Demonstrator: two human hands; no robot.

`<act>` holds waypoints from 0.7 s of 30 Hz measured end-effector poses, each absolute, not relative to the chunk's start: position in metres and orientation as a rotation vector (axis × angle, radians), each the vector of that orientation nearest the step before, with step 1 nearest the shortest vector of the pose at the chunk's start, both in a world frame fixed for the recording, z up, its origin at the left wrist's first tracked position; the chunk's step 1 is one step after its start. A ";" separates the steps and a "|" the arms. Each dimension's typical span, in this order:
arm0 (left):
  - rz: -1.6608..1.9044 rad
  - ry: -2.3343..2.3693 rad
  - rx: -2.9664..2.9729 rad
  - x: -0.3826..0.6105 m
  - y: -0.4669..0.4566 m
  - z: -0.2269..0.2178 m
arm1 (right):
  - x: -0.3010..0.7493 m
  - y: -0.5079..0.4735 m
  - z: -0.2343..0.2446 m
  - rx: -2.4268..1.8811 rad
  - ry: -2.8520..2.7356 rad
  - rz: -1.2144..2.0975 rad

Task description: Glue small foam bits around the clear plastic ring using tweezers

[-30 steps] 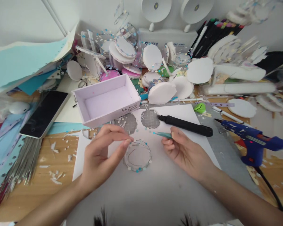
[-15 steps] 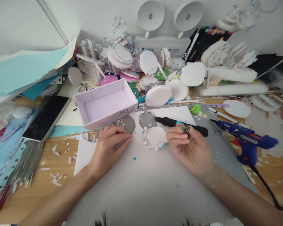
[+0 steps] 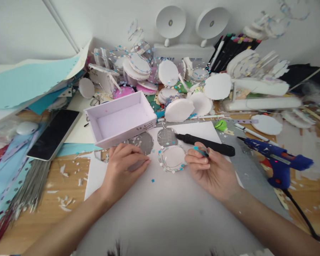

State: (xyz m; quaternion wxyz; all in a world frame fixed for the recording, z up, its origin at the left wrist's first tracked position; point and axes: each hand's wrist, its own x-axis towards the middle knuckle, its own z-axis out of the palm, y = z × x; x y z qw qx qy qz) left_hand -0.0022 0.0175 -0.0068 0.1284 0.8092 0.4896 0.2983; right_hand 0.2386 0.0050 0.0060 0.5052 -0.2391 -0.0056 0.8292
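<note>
My left hand (image 3: pixel 124 170) rests on a white sheet (image 3: pixel 160 199) with its fingers curled and pressed together; nothing shows in them. A clear round ring studded with small blue pieces (image 3: pixel 172 158) lies on the sheet between my hands. My right hand (image 3: pixel 212 171) sits just right of the ring, fingers closed on teal tweezers (image 3: pixel 201 152). Behind that hand a black pen-like tool (image 3: pixel 205 143) lies across the sheet. The sheet has round holes cut out near its far edge.
An empty lilac box (image 3: pixel 121 118) stands beyond my left hand. A blue glue gun (image 3: pixel 276 161) lies at the right with its cord. A phone (image 3: pixel 53 133) and stacked coloured paper (image 3: pixel 26 83) are at the left. White foam discs (image 3: pixel 179 109) pile up at the back.
The ring went from my left fingertips onto the sheet, farther away beside my right hand. My left hand dropped flat to the sheet. The right hand turned the tweezers upward.
</note>
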 end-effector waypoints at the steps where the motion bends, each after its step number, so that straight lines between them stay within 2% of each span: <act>1: 0.883 1.416 2.345 -0.002 0.017 -0.006 | 0.238 0.005 0.006 -0.584 -0.020 1.999; 6: 1.005 1.220 2.308 0.000 0.013 0.004 | 0.235 0.003 0.005 -0.611 -0.061 2.018; 11: 0.860 0.835 2.548 0.002 0.006 0.005 | 0.228 -0.002 0.005 -0.660 -0.093 2.105; 21: 0.693 0.973 2.640 0.003 0.006 -0.002 | 0.229 -0.001 0.004 -0.676 -0.207 2.078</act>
